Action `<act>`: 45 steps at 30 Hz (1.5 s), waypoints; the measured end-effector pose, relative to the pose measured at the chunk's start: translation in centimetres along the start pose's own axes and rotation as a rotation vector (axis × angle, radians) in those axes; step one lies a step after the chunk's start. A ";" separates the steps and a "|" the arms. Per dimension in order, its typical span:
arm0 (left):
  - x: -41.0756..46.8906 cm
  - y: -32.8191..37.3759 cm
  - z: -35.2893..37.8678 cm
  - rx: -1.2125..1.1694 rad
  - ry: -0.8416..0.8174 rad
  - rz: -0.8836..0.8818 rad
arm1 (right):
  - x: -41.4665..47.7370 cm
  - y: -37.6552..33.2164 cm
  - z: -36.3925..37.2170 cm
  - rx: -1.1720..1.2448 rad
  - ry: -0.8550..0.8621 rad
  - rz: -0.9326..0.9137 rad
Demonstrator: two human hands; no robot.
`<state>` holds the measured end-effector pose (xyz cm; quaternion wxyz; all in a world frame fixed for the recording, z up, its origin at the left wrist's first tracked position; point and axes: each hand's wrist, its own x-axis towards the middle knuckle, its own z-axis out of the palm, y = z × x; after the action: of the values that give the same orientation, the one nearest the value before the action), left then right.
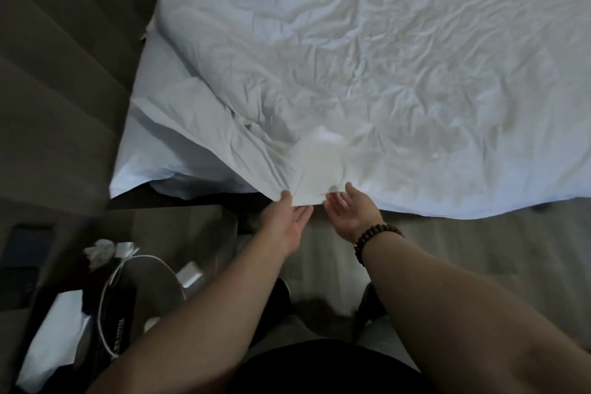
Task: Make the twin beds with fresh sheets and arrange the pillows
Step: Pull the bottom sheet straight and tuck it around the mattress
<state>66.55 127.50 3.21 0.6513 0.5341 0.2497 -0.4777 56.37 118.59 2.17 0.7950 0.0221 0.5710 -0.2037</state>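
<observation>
White sheet (367, 57): 1. Hands: 2, left hand (286, 222), right hand (350, 217). Bead bracelet (374, 238): 1, right wrist. Shoes (281, 294): 2, near. White cable (105, 313): 1, near left.

Pretty dim room, soft cool light
The white sheet (367, 57) is the only bright patch, everything left of it goes murky, motion blur smears the lower left, wide-angle bends the edges

1 view only: head-worn, wide-angle, at standing height. Faces forward and steeply down onto the sheet (351, 73), near edge. Close range; forearms enter from bottom, floor (479, 249) beneath.
</observation>
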 end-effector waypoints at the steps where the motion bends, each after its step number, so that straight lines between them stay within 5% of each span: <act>1: -0.1 0.3 -0.6 0.030 -0.019 -0.002 | 0.2 1.0 0.7 -0.022 0.027 0.021; 5: 0.6 2.6 -1.9 0.111 -0.143 -0.018 | 0.3 3.6 2.5 0.066 0.047 0.106; 12: 3.8 7.7 -1.2 0.034 -0.189 -0.084 | -0.7 4.7 4.1 0.298 -0.095 -0.094; 20: 9.6 16.5 -4.3 0.040 0.127 0.029 | -2.9 4.1 3.4 0.197 -0.017 -0.182; 28: 5.2 15.6 -9.7 -0.157 0.082 0.162 | -0.8 7.4 5.4 0.106 0.099 -0.140; 36: 1.3 10.9 -12.3 -0.202 -0.037 0.151 | 0.9 16.4 10.5 -0.082 -0.032 0.108; 45: 6.2 18.0 -12.9 -0.380 -0.126 0.134 | -1.2 12.2 9.4 -0.003 -0.103 0.041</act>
<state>87.56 136.82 2.36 0.7849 0.3861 0.2581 -0.4103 68.81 127.60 4.10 0.8275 0.0222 0.5289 -0.1872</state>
